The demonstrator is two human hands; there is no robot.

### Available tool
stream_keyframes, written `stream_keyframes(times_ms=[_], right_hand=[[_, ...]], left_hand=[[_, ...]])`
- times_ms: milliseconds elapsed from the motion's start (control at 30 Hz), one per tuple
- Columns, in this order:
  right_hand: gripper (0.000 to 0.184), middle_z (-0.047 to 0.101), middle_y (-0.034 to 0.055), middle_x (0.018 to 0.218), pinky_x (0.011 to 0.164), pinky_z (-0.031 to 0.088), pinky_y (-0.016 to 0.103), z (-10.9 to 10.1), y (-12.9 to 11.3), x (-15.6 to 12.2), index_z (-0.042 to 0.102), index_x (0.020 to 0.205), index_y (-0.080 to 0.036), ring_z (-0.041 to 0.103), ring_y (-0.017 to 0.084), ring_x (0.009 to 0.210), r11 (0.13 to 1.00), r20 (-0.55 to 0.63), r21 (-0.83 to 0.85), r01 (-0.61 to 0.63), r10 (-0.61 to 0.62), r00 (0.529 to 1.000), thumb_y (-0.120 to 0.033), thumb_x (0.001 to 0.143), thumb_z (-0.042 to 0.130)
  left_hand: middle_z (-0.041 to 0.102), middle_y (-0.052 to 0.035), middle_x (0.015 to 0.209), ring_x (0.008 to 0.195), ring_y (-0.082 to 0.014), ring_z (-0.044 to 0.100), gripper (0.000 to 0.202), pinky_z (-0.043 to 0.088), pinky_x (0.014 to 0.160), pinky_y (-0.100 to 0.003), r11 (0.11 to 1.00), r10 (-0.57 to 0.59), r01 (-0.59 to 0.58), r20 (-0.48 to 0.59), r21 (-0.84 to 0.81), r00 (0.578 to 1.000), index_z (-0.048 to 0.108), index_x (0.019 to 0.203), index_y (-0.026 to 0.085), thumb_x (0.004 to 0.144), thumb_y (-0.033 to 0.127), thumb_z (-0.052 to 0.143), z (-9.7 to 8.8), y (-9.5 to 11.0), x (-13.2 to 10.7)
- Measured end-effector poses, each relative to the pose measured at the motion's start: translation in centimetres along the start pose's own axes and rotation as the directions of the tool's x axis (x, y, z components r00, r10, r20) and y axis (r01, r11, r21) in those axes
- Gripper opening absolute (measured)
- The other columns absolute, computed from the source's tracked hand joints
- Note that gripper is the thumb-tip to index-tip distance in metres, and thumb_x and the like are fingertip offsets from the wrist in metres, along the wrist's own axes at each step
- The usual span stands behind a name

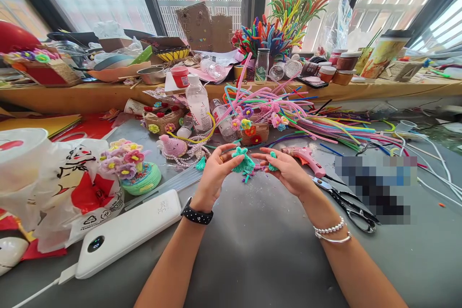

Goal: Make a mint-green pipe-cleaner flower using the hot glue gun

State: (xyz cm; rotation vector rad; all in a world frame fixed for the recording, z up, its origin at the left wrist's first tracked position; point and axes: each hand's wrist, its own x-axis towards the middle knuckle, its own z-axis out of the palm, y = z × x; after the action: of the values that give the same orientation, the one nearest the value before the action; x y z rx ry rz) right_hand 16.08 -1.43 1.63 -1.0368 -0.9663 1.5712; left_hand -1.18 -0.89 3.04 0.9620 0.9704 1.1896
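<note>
Over the middle of the grey table, my left hand (221, 169) pinches a teal fuzzy pipe-cleaner piece (242, 160) with a flared, skirt-like shape. My right hand (283, 167) faces it, a short gap away, with its thumb and fingers closed on a smaller teal pipe-cleaner piece (273, 160). Just behind and below the hands lie small teal and purple scraps. A pink hot glue gun (306, 158) rests on the table past my right hand, and black-handled scissors (348, 204) lie by my right forearm.
Left of my hands are a white power bank (130, 233) with a cable, a pot of fuzzy flowers (139, 178) and a plastic bag (83, 187). Behind stand a clear bottle (198, 106), a flower basket (254, 130) and a pile of loose pipe cleaners (288, 110). A cluttered ledge (119, 96) runs along the windows.
</note>
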Motion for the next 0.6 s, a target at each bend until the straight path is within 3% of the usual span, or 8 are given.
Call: stream_keyframes(times_ms=[100, 200, 300, 400, 500, 600], right_hand=[[0.024, 0.060, 0.0087, 0.110, 0.060, 0.051, 0.027, 0.26, 0.02, -0.16, 0.046, 0.094, -0.020, 0.064, 0.013, 0.069, 0.995, 0.021, -0.093, 0.027, -0.025, 0.999, -0.035, 0.077, 0.055], [0.026, 0.064, 0.0064, 0.096, 0.043, 0.044, 0.022, 0.16, 0.38, 0.04, 0.045, 0.080, -0.019, 0.062, 0.011, 0.054, 0.978, 0.058, -0.202, 0.059, -0.048, 0.997, -0.043, 0.075, 0.054], [0.029, 0.064, 0.0023, 0.075, 0.035, 0.029, 0.019, -0.15, 0.69, 0.36, 0.050, 0.078, -0.017, 0.047, 0.005, 0.040, 0.958, 0.068, -0.241, 0.153, -0.141, 0.988, -0.046, 0.076, 0.052], [0.030, 0.059, -0.0015, 0.069, 0.037, 0.025, 0.019, -0.27, 0.69, 0.42, 0.054, 0.093, -0.017, 0.034, 0.003, 0.040, 0.957, 0.030, -0.193, 0.216, -0.214, 0.976, -0.042, 0.076, 0.053], [0.039, 0.061, 0.0004, 0.082, 0.044, 0.033, 0.020, -0.07, 0.51, 0.21, 0.046, 0.106, -0.019, 0.042, 0.005, 0.048, 0.973, 0.037, -0.125, 0.195, -0.192, 0.981, -0.036, 0.074, 0.057], [0.036, 0.062, 0.0054, 0.097, 0.050, 0.040, 0.023, 0.18, 0.40, 0.03, 0.042, 0.102, -0.021, 0.056, 0.010, 0.059, 0.976, 0.066, -0.122, 0.179, -0.172, 0.983, -0.040, 0.074, 0.055]], left_hand=[[0.066, -0.0011, 0.077, 0.068, -0.0123, 0.061, 0.046, 0.044, 0.065, -0.023, 1.000, 0.007, -0.007, 0.000, 0.003, 1.000, 0.054, 0.095, 0.016, 0.055, 0.022, 0.075, 0.00, -0.04, 0.01], [0.065, -0.0012, 0.075, 0.067, -0.0122, 0.061, 0.043, 0.044, 0.066, -0.024, 1.000, 0.014, -0.014, -0.002, 0.017, 1.000, 0.056, 0.092, 0.015, 0.055, 0.022, 0.076, -0.01, -0.16, 0.06], [0.065, -0.0011, 0.076, 0.068, -0.0115, 0.060, 0.039, 0.044, 0.067, -0.024, 1.000, 0.019, -0.019, 0.009, 0.017, 1.000, 0.058, 0.089, 0.015, 0.055, 0.022, 0.076, -0.01, -0.29, 0.09], [0.066, -0.0006, 0.078, 0.070, -0.0108, 0.060, 0.037, 0.043, 0.066, -0.022, 1.000, -0.012, 0.012, 0.035, -0.013, 0.999, 0.060, 0.089, 0.016, 0.056, 0.022, 0.075, 0.00, -0.31, 0.04], [0.066, -0.0008, 0.082, 0.072, -0.0106, 0.059, 0.037, 0.043, 0.065, -0.021, 0.998, -0.040, 0.042, 0.050, -0.046, 0.998, 0.060, 0.091, 0.017, 0.057, 0.021, 0.075, -0.03, -0.31, -0.01], [0.066, -0.0022, 0.083, 0.074, -0.0118, 0.060, 0.036, 0.044, 0.066, -0.022, 0.998, -0.028, 0.032, 0.054, -0.061, 0.998, 0.061, 0.091, 0.016, 0.058, 0.020, 0.074, -0.10, -0.40, 0.03]])
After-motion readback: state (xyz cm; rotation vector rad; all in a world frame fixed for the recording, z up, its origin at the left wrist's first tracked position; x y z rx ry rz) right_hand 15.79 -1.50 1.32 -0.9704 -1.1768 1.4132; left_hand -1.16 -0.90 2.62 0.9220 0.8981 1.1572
